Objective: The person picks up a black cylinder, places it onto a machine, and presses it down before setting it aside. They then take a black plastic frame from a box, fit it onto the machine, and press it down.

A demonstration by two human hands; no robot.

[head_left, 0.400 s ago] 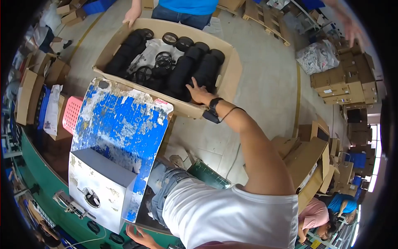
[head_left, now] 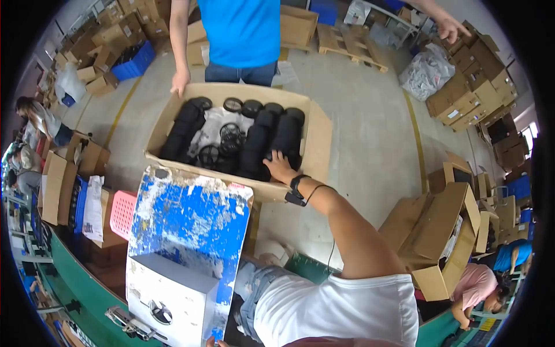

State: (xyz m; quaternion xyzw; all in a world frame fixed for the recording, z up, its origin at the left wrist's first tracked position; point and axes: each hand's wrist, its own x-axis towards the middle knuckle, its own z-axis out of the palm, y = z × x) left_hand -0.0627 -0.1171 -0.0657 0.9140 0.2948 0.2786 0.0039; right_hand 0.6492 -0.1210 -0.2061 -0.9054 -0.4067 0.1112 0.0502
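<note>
My right hand [head_left: 281, 168], a dark band on its wrist, reaches into an open cardboard box [head_left: 321, 144]. Its fingers lie apart on the near end of a row of black round parts [head_left: 287, 133]; I see no part lifted. Other rows of black parts [head_left: 184, 130] line the box, and loose spoked black rings [head_left: 230, 136] lie around a white sheet [head_left: 211, 124]. Of my left hand [head_left: 215, 343], only fingertips show at the lower edge, beside a worn blue-and-white metal fixture [head_left: 191, 202]; whatever they touch is hidden.
Across the box, a person in a blue shirt [head_left: 240, 34] has a hand [head_left: 180, 81] at its far left corner. Another hand [head_left: 451, 28] extends at upper right. A pink basket [head_left: 122, 214] stands beside the fixture. Open cartons [head_left: 433, 231] stand at right; a pallet [head_left: 352, 46] lies beyond.
The view has shifted upward, so the box and fixture sit lower in the picture. My right hand's fingers rest closer over the black parts. My left hand has mostly left the view.
</note>
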